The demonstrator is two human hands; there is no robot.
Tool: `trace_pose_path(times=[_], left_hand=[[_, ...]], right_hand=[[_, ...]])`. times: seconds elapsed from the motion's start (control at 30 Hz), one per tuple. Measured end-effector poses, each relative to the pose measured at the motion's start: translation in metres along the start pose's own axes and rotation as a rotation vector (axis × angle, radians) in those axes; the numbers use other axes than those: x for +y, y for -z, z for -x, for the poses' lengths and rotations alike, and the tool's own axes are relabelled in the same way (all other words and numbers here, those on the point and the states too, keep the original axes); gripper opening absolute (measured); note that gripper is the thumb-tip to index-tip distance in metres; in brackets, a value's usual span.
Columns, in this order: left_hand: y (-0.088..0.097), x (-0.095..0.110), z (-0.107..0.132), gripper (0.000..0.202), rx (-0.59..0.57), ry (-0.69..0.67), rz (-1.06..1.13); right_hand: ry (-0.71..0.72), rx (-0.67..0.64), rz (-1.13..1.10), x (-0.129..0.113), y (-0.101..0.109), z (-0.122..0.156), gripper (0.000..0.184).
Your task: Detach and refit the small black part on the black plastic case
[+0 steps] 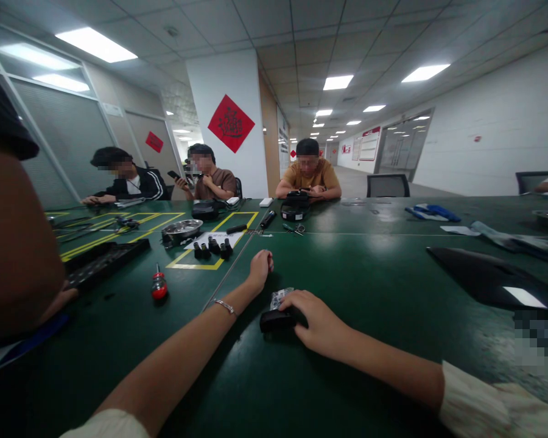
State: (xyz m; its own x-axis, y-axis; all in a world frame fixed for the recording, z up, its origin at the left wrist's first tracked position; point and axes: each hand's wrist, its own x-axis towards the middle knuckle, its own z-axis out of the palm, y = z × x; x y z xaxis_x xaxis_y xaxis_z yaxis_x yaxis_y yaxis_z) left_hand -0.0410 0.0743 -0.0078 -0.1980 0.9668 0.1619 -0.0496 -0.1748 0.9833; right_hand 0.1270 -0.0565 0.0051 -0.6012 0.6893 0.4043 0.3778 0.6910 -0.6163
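Bright, even light came from the ceiling panels [95, 44], and several had blown out to white. The green tabletop [369, 267] carried pale glare toward its far edge. Shadows were soft, the darkest under the right hand [319, 322] and the black case [276, 319]. Wide-angle bending curved the walls at the frame edges. A co-worker's arm [13, 243], near left, was out of focus. A patch [539, 340] at the tabletop's right edge was pixelated.
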Motion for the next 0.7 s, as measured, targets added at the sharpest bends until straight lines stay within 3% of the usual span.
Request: trace_pose_path(times=[0.2, 0.43, 0.6, 0.7], left_hand=[[0.0, -0.001, 0.001, 0.013, -0.025, -0.03, -0.008], [0.0, -0.002, -0.002, 0.012, -0.037, -0.018, -0.004], [0.002, -0.004, -0.003, 0.011, -0.045, -0.013, -0.007], [0.001, -0.003, -0.002, 0.011, -0.049, -0.01, 0.003]], right_hand=[[0.047, -0.062, 0.081, -0.007, 0.005, 0.002, 0.059], [-0.154, 0.099, 0.275, 0.008, 0.021, -0.012, 0.045], [-0.258, 0.257, 0.648, 0.049, 0.07, -0.021, 0.035], [-0.48, 0.274, 0.945, 0.082, 0.111, -0.012, 0.035]])
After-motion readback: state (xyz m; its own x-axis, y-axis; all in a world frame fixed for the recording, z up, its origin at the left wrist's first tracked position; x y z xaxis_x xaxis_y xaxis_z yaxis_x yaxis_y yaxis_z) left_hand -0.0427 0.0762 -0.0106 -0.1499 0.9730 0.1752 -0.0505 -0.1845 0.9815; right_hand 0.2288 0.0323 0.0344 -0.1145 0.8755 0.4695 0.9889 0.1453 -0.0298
